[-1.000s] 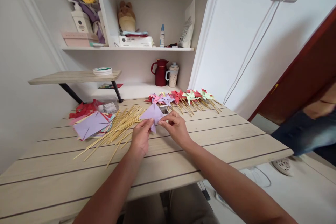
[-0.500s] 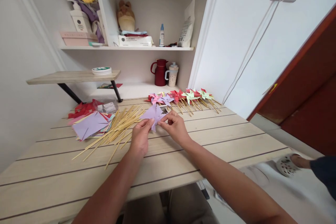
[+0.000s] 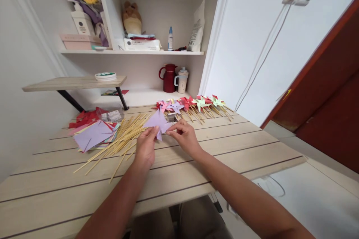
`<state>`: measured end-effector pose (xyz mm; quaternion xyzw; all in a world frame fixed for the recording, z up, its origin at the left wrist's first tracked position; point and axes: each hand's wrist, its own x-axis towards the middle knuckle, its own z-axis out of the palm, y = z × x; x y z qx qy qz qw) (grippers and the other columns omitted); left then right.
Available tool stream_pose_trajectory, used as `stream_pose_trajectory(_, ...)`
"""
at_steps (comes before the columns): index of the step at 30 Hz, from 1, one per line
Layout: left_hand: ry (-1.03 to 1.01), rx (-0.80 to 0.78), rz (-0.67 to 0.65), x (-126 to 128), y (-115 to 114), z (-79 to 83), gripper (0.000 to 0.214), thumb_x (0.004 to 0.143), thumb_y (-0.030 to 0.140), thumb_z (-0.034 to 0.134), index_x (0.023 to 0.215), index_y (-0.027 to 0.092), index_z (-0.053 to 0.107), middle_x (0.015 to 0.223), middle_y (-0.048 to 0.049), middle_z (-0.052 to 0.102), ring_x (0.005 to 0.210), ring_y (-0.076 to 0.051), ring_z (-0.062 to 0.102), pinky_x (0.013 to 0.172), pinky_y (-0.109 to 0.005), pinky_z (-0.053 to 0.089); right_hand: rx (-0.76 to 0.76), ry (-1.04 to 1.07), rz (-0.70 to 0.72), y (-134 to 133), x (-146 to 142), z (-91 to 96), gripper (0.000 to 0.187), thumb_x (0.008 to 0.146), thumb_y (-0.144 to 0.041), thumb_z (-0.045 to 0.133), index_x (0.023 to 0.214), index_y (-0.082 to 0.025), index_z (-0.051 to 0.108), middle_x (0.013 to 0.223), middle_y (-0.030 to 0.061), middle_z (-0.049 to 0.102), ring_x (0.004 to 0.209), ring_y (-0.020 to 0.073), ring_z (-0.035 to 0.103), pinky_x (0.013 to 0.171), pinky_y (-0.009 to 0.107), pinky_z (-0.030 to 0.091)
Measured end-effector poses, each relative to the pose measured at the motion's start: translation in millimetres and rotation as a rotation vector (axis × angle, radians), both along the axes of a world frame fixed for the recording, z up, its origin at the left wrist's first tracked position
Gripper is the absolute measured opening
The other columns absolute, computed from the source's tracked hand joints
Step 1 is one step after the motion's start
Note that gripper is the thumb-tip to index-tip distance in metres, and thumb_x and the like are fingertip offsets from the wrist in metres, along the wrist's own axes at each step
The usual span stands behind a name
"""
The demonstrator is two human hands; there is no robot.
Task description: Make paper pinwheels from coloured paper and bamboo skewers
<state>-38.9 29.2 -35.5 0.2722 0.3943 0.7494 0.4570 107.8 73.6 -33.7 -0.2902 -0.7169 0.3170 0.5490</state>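
Note:
A light purple pinwheel paper (image 3: 157,120), with cut and partly folded corners, is held up over the table. My left hand (image 3: 146,145) pinches its lower left part between thumb and fingers. At the paper's right edge, the thumb and fingertips of my right hand (image 3: 183,136) are pressed together on a corner. Left of my hands lies a loose pile of thin wooden sticks (image 3: 126,134). Farther left is a stack of coloured paper squares (image 3: 92,136) with slits, a purple one on top. Just beyond the held paper sits a small open box (image 3: 171,117), its contents too small to name.
Finished pinwheels on sticks (image 3: 200,104) lie in a row at the back right. A small raised wooden shelf (image 3: 75,83) stands at the back left. Behind are a red jug (image 3: 169,77) and a lidded cup (image 3: 183,80). The table (image 3: 224,157) ends at the right.
The purple paper and my left hand have shifted slightly left, away from my right hand, and the small box shows more. Another person's foot at the right has left the view.

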Motion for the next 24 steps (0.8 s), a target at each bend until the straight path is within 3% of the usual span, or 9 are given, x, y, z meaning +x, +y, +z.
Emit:
stream_pose_trajectory(6, 0.020, -0.009, 0.002, -1.8, 2.4, -2.5, 0.034, 0.052, 0.035, 0.094, 0.073, 0.016, 0.077, 0.076, -0.0019, 0.071, 0.070, -0.011, 0.057, 0.068, -0.024, 0.042, 0.044, 0.032, -0.049, 4.5, 1.3, -0.5, 0.007, 0.083, -0.031, 0.076, 0.087, -0.027, 0.082, 0.082, 0.0027, 0.050, 0.076, 0.0181, 0.051, 0.068, 0.033, 0.047)
stream_pose_trajectory(11, -0.037, 0.002, -0.002, -4.8, 2.6, -2.1, 0.036, 0.050, 0.036, 0.095, 0.074, 0.016, 0.077, 0.082, -0.0037, 0.073, 0.075, -0.013, 0.061, 0.071, -0.025, 0.045, 0.044, -0.020, -0.071, 2.6, 2.9, 0.6, 0.034, 0.074, -0.025, 0.085, 0.107, -0.027, 0.077, 0.079, -0.0009, 0.049, 0.067, 0.0154, 0.046, 0.064, 0.031, 0.044)
stream_pose_trajectory(16, -0.111, -0.008, -0.054, -5.9, 1.9, -1.1, 0.037, 0.049, 0.032, 0.097, 0.075, 0.016, 0.076, 0.082, -0.0028, 0.073, 0.075, -0.012, 0.062, 0.071, -0.024, 0.046, 0.020, 0.000, -0.009, 1.1, 2.3, -0.8, 0.018, 0.077, -0.029, 0.084, 0.094, -0.026, 0.079, 0.079, 0.0002, 0.049, 0.067, 0.0153, 0.045, 0.063, 0.031, 0.043)
stream_pose_trajectory(20, -0.144, -0.037, -0.081, -6.6, 2.6, -1.0, 0.035, 0.049, 0.029, 0.097, 0.074, 0.017, 0.076, 0.080, -0.0021, 0.073, 0.072, -0.011, 0.061, 0.068, -0.024, 0.045, -0.037, 0.038, 0.007, 2.2, 2.8, -1.0, 0.019, 0.075, -0.034, 0.085, 0.093, -0.028, 0.081, 0.082, 0.0014, 0.050, 0.069, 0.0160, 0.046, 0.064, 0.031, 0.045)
stream_pose_trajectory(24, -0.104, -0.035, -0.098, -4.9, 1.8, -0.9, 0.036, 0.048, 0.032, 0.097, 0.074, 0.017, 0.076, 0.080, -0.0024, 0.073, 0.071, -0.012, 0.060, 0.065, -0.024, 0.044, -0.004, 0.033, 0.003, 1.4, 3.7, -0.7, 0.011, 0.078, -0.037, 0.082, 0.080, -0.027, 0.080, 0.082, 0.0024, 0.051, 0.074, 0.0178, 0.050, 0.066, 0.032, 0.046)
